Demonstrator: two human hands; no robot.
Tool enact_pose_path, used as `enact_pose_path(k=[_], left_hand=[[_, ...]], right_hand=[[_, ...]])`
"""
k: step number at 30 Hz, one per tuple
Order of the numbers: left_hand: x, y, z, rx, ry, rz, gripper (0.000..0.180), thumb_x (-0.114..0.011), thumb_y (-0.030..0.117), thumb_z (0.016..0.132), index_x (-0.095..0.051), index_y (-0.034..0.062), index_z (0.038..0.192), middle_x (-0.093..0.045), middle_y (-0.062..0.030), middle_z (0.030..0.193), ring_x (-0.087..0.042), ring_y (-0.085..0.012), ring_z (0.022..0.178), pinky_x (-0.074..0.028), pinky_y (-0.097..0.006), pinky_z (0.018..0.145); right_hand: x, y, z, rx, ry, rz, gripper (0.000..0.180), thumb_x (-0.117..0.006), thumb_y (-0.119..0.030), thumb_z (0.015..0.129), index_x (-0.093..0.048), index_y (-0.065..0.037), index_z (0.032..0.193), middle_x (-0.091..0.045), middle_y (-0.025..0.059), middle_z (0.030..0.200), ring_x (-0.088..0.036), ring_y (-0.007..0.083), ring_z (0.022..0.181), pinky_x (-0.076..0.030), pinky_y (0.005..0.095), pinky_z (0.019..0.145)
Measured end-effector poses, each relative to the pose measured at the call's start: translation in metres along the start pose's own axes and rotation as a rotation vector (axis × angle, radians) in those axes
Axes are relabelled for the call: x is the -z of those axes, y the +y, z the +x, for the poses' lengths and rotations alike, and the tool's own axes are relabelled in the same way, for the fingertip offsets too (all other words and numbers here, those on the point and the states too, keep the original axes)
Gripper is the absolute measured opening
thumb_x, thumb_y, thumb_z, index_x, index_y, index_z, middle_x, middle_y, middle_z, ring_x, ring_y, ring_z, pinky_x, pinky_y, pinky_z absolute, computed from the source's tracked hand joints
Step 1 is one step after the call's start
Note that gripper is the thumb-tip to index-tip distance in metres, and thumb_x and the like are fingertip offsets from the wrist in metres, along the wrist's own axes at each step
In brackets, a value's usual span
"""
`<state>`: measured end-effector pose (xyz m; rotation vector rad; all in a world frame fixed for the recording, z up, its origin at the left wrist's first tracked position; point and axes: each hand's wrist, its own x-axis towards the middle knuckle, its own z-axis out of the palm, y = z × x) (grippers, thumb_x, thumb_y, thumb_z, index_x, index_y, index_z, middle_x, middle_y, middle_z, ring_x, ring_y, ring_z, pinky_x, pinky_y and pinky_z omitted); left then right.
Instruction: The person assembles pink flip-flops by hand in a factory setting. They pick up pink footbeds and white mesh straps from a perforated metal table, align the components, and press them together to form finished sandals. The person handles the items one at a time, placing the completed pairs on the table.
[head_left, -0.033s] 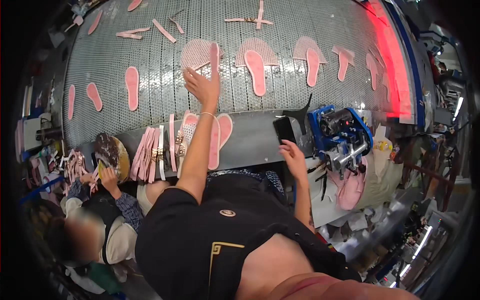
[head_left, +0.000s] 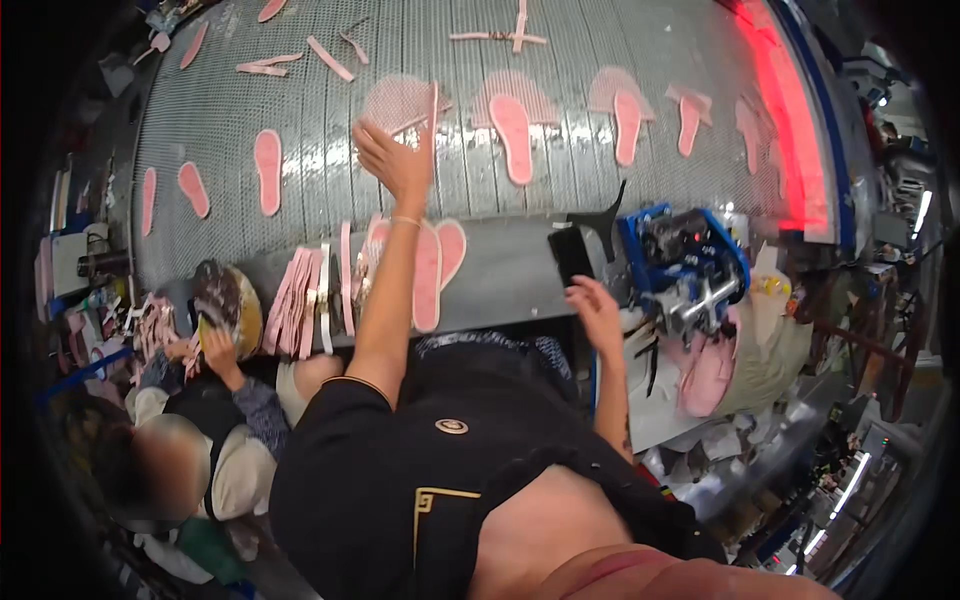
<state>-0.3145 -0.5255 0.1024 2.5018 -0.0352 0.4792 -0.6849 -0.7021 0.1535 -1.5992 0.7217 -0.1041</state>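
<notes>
My left hand [head_left: 397, 168] reaches over the perforated metal conveyor [head_left: 225, 130]. A pink insole [head_left: 434, 115] stands nearly edge-on along its thumb side, apparently gripped there, while the other fingers spread toward the far left. Just beyond the fingertips lies a pink mesh half-round piece [head_left: 405, 97]. My right hand [head_left: 598, 312] holds nothing; its fingers are apart and slightly bent beside the lower end of a black phone [head_left: 570, 252]. On the grey ledge [head_left: 490, 285] under my left forearm rest pink insoles [head_left: 427, 285].
More insoles [head_left: 513, 140] with mesh pieces lie along the conveyor, toward a red-lit opening [head_left: 785, 140] at right. Pink straps [head_left: 300, 300] hang over the ledge at left. A blue machine [head_left: 685, 265] stands right. At lower left a co-worker's hand [head_left: 218, 350] touches a round yellow-and-brown object [head_left: 228, 305].
My left hand has shifted slightly left, and the insole at its thumb has turned to show a thinner edge. My right hand stays by the phone.
</notes>
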Motion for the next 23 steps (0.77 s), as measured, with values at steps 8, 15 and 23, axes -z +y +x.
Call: enact_pose_path(k=[8, 15, 23], left_hand=[[0.273, 0.036, 0.010, -0.379, 0.719, -0.180, 0.070, -0.056, 0.022, 0.079, -0.026, -0.0084, 0.134, -0.032, -0.0285, 0.131, -0.031, -0.0433, 0.126, -0.026, -0.052, 0.108], [0.194, -0.039, -0.224, -0.092, -0.001, -0.088, 0.074, -0.065, 0.013, 0.077, -0.028, -0.0062, 0.138, -0.039, -0.0283, 0.130, -0.034, -0.0435, 0.127, -0.028, -0.048, 0.108], [0.054, 0.007, -0.145, -0.175, -0.368, -0.056, 0.078, -0.069, 0.023, 0.076, -0.030, -0.0039, 0.138, -0.038, -0.0234, 0.136, -0.036, -0.0423, 0.126, -0.030, -0.046, 0.108]], right_hand=[[0.069, 0.019, -0.024, 0.138, -0.271, -0.407, 0.031, -0.060, -0.016, 0.088, -0.058, -0.003, 0.117, -0.068, 0.0112, 0.097, -0.066, 0.0234, 0.089, -0.050, 0.0321, 0.079], [0.085, 0.071, -0.058, 0.316, -0.738, -0.726, 0.040, -0.061, -0.026, 0.084, -0.057, -0.008, 0.120, -0.063, 0.0154, 0.109, -0.060, 0.0336, 0.102, -0.048, 0.0419, 0.086], [0.093, 0.069, -0.068, 0.144, -0.830, -0.876, 0.046, -0.061, -0.026, 0.085, -0.053, -0.011, 0.128, -0.059, 0.0173, 0.119, -0.055, 0.0342, 0.112, -0.044, 0.0401, 0.095]])
